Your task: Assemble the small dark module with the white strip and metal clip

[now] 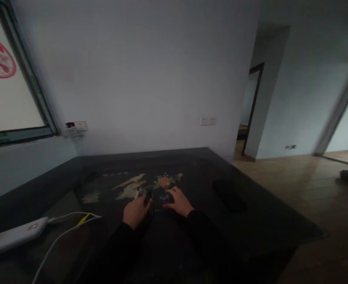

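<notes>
The room is dim. My left hand [136, 211] rests on the dark table [265, 221] and grips a thin light-coloured stick-like object [137, 194], perhaps a pen, that points away from me. My right hand [178, 201] lies just to its right, fingers curled on a small dark rectangular object [163, 200] with faint light markings. Between the two hands sits another small dark item [149, 196]; I cannot tell what it is. Both sleeves are black. The tabletop carries a painted picture of a bird and a flower [144, 183] just beyond my hands.
A white power strip [12, 236] with white and yellow cables [70, 221] lies at the table's left. A flat dark object [228, 194] sits to the right. Wall sockets [76, 128] are under the window [8, 79]. Wooden floor [309, 189] and a doorway [252, 106] are at right.
</notes>
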Motion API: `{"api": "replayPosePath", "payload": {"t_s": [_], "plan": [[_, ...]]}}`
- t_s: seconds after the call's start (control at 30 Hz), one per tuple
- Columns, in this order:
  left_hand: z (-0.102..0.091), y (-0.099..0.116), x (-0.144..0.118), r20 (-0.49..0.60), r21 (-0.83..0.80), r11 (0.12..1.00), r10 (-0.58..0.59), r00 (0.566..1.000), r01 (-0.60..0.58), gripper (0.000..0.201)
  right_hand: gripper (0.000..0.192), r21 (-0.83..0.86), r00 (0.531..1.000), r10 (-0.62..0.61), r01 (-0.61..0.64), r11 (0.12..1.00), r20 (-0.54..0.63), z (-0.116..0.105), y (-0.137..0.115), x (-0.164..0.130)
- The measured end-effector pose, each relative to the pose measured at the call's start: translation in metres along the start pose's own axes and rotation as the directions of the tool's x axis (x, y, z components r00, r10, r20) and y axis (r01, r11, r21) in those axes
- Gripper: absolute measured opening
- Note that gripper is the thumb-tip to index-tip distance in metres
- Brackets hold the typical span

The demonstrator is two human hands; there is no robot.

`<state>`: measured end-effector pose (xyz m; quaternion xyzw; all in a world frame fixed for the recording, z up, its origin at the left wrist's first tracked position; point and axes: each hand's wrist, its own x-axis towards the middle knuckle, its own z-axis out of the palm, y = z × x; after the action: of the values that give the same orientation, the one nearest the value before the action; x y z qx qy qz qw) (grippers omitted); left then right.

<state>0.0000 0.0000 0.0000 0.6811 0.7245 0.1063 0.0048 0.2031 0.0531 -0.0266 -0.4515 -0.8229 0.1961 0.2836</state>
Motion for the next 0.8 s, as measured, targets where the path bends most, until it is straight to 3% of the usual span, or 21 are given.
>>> {"api": "replayPosePath", "payload": {"t_s": [0.63, 0.7, 0.8], "plan": [[0.010, 0.014, 0.011, 0.048, -0.075, 0.995, -0.068, 0.997, 0.071, 0.037, 0.055, -0.062, 0.999, -0.004, 0.002, 0.998, -0.033, 0.000, -0.006, -0.002], [0.010, 0.014, 0.013, 0.018, -0.125, 0.990, -0.063, 0.998, 0.065, 0.034, 0.054, -0.044, 0.998, -0.005, 0.003, 0.999, -0.056, 0.000, -0.005, -0.001], [0.009, 0.016, 0.015, -0.116, -0.287, 0.958, -0.032, 0.993, -0.003, 0.028, 0.048, 0.019, 0.990, -0.020, 0.023, 1.000, -0.137, 0.000, -0.004, 0.001]]}}
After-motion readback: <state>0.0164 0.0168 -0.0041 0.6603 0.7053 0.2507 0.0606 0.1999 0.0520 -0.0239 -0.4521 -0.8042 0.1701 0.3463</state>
